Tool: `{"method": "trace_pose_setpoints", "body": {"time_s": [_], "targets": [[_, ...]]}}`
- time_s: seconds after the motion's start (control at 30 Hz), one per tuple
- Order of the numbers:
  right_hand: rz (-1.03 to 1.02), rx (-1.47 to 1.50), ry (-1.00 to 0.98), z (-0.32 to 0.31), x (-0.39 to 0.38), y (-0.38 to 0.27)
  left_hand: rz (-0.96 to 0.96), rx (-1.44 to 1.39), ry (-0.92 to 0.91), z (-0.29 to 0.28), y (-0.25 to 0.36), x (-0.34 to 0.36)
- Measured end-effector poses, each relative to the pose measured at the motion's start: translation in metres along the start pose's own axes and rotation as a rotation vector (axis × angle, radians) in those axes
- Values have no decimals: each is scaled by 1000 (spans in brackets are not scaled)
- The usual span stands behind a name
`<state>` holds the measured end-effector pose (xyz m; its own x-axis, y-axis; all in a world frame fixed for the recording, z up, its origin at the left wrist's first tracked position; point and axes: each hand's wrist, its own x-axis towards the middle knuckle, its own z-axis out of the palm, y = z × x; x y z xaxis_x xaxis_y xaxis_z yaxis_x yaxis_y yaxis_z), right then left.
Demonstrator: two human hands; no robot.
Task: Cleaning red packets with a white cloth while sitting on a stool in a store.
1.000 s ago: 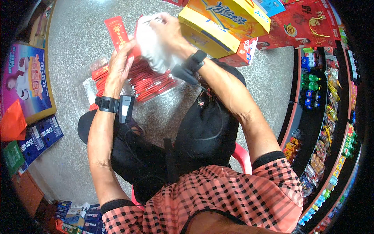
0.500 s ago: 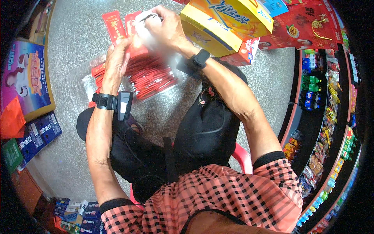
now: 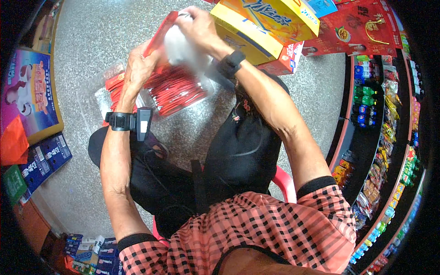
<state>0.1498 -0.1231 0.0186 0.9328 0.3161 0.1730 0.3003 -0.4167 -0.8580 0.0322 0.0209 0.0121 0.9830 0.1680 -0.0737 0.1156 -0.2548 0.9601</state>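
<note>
My left hand (image 3: pixel 141 66) is closed on a slim red packet (image 3: pixel 162 35), tilted with its far end up by my right hand. My right hand (image 3: pixel 201 31) grips a white cloth (image 3: pixel 177 45) against the packet's right side; the cloth's lower part is smeared by motion. Whether more than one packet is in my left hand I cannot tell. Just below both hands, a clear plastic tray (image 3: pixel 212 88) is packed with upright red packets (image 3: pixel 179 94). Partly behind my left wrist is a second clear container (image 3: pixel 82 98) with more red packets (image 3: pixel 115 82).
Yellow boxes (image 3: pixel 247 36) stand right of my right hand, above a red and white box (image 3: pixel 289 59). Red gift bags (image 3: pixel 353 30) lie at the far right. Curved shelves (image 3: pixel 350 133) of drinks and snacks line the right side. At left lies a purple poster-like panel (image 3: pixel 32 91).
The two red packets that were fanned apart in my left hand now show as one tilted red shape. The white cloth has shifted slightly beside it, held by my right hand.
</note>
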Motion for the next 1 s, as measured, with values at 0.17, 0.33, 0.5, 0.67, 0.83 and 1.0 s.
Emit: {"method": "trace_pose_setpoints", "body": {"time_s": [0.17, 0.33, 0.5, 0.67, 0.83, 1.0], "targets": [[170, 105, 291, -13, 23, 12, -188, -227, 33, -16, -2, 5], [152, 203, 39, -15, 5, -10, -184, -909, 104, -38, -18, 12], [71, 324, -442, -6, -13, -21, -170, -901, 100, -25, -17, 16], [112, 404, -550, -3, -19, -19, -165, -675, 64, -18, -10, 11], [21, 296, -428, 2, -14, -8, -150, -560, 75, -14, -12, 12], [-14, 139, -220, 1, -12, -10, -92, -368, 82, -14, -18, 16]]}}
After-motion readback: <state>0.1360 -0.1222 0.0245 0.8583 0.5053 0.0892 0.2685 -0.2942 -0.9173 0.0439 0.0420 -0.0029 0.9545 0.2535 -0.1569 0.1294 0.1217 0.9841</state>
